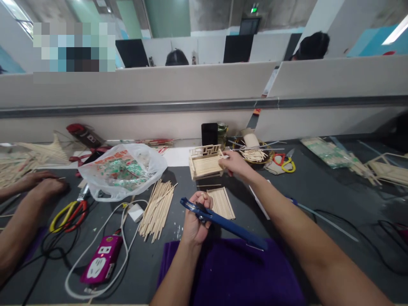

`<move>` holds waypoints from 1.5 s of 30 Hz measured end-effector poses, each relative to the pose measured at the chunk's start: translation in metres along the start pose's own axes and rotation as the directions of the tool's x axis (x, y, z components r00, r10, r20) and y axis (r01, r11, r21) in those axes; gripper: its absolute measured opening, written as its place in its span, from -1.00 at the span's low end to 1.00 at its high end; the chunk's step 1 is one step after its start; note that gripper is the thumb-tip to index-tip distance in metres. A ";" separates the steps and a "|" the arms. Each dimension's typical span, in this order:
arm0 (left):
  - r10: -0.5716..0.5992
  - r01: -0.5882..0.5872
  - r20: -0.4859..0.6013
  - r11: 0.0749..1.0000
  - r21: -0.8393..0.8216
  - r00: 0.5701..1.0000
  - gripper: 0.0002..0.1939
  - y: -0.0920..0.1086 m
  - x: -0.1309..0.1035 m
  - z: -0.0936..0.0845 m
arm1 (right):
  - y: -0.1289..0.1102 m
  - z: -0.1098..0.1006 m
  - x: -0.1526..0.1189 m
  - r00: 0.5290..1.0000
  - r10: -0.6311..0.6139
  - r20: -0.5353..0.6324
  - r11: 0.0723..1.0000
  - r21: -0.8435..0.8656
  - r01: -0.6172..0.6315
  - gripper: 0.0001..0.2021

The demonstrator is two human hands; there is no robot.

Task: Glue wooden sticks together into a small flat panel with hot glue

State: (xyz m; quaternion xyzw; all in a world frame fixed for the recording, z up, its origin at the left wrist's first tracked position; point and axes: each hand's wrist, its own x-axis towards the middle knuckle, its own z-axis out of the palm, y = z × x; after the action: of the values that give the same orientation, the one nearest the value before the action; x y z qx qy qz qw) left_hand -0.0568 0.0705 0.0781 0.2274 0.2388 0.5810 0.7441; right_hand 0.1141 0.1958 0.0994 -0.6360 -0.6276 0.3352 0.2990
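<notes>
My left hand (196,221) is closed around a long blue hand tool (234,229) with a black pivot and a thin wire at its far end; its exact kind is unclear. Farther forward, my right hand (235,163) pinches a short wooden stick (224,157) at the right side of a small stick-built bench model (204,166). The model stands upright, with a latticed back rail and a slatted seat. Between my hands and the model lies a flat panel of glued sticks (222,202). One loose stick (208,185) rests just behind that panel.
Loose sticks (157,208) lie left of my left hand, near a plastic bag (124,170) and a purple power strip (103,259) with cables. Scissors (285,162) and a basket of sticks (255,154) are right of the model. A co-worker's hands (44,185) rest at left.
</notes>
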 end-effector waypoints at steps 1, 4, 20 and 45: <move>0.003 -0.003 0.022 1.000 -0.015 1.000 -0.74 0.002 0.000 -0.001 | -0.011 0.012 0.009 1.000 -0.002 0.011 1.000 -0.005 0.002 -0.70; 0.026 -0.022 0.066 0.998 -0.058 0.997 -0.76 0.007 0.001 -0.006 | -0.038 0.043 0.040 1.000 0.004 0.021 0.999 -0.053 -0.003 -0.73; 0.035 -0.038 -0.015 0.984 -0.172 0.999 -0.72 0.019 0.010 -0.023 | -0.076 0.100 0.116 0.995 0.074 0.067 0.880 -0.474 -0.034 -0.63; 0.020 -0.021 -0.017 0.998 -0.064 1.000 -0.82 0.005 0.018 -0.020 | 0.073 -0.064 0.004 0.997 0.081 -0.016 0.485 -0.873 -0.054 -0.71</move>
State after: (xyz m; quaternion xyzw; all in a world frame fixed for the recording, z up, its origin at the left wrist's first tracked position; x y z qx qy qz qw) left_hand -0.0687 0.0907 0.0638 0.2010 0.2237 0.5980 0.7429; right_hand 0.2086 0.1995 0.0790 -0.7192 -0.6894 -0.0084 -0.0859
